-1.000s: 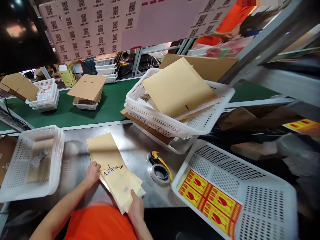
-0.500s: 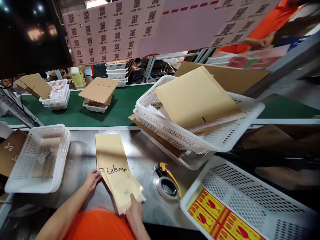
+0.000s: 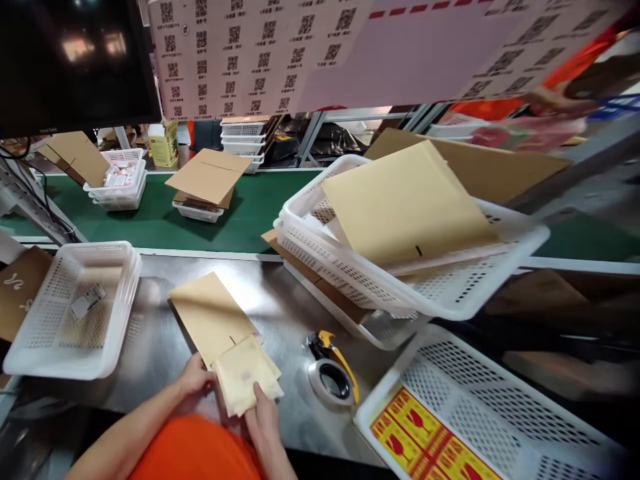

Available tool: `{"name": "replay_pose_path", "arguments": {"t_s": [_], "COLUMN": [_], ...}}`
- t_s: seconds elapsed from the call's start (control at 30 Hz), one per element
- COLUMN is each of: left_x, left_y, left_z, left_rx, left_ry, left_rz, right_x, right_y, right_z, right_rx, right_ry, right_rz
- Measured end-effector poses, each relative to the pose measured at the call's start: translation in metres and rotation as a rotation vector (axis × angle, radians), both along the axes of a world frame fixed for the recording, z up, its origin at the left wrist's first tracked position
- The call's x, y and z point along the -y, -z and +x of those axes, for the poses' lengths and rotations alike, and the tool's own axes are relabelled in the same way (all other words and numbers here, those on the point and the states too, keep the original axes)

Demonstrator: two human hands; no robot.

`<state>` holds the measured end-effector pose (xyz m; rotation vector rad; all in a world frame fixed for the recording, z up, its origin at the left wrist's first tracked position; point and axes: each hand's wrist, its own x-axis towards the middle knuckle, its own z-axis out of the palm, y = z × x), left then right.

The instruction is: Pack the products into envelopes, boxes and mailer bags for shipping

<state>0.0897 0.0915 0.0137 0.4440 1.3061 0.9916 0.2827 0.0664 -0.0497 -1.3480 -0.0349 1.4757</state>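
A tan kraft paper envelope (image 3: 213, 313) lies slanted over the front edge of the metal table, its near end folded back on itself. My left hand (image 3: 197, 375) is closed on the envelope's left edge beside the fold. My right hand (image 3: 263, 417) grips the folded near end (image 3: 246, 377), thumb on top and fingers hidden underneath. To the right, a tape dispenser (image 3: 331, 373) with a yellow handle and a roll of tape rests on the metal.
White baskets (image 3: 123, 313) stand at left, with a small labelled packet inside. A larger basket stack (image 3: 345, 263) at right holds tan envelopes (image 3: 405, 207). A basket (image 3: 480, 393) with red-and-yellow labels (image 3: 425, 437) sits front right. Behind runs a green conveyor (image 3: 250, 220).
The envelope has turned, its far end swinging left, and its near end is folded further over, covering the handwritten word. My left hand has moved slightly nearer me.
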Motion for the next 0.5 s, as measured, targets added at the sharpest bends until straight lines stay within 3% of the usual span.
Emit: {"name": "replay_pose_path", "arguments": {"t_s": [0.17, 0.3, 0.4, 0.5], "left_x": [-0.007, -0.024, -0.041, -0.050], "left_y": [-0.013, -0.033, -0.056, -0.078], "left_z": [-0.028, -0.050, -0.078, -0.116], "left_rx": [0.092, 0.097, 0.072, 0.107], "left_ry": [-0.134, -0.247, -0.145, 0.022], "left_rz": [0.017, 0.049, 0.040, 0.025], "right_x": [0.005, 0.002, 0.000, 0.000], "right_y": [-0.032, -0.064, -0.082, -0.087], "right_z": [-0.011, -0.033, -0.044, -0.033], "right_rx": [-0.190, -0.238, -0.219, -0.227], "right_ry": [-0.133, -0.173, -0.231, -0.382], "right_rz": [0.047, 0.112, 0.133, 0.070]}}
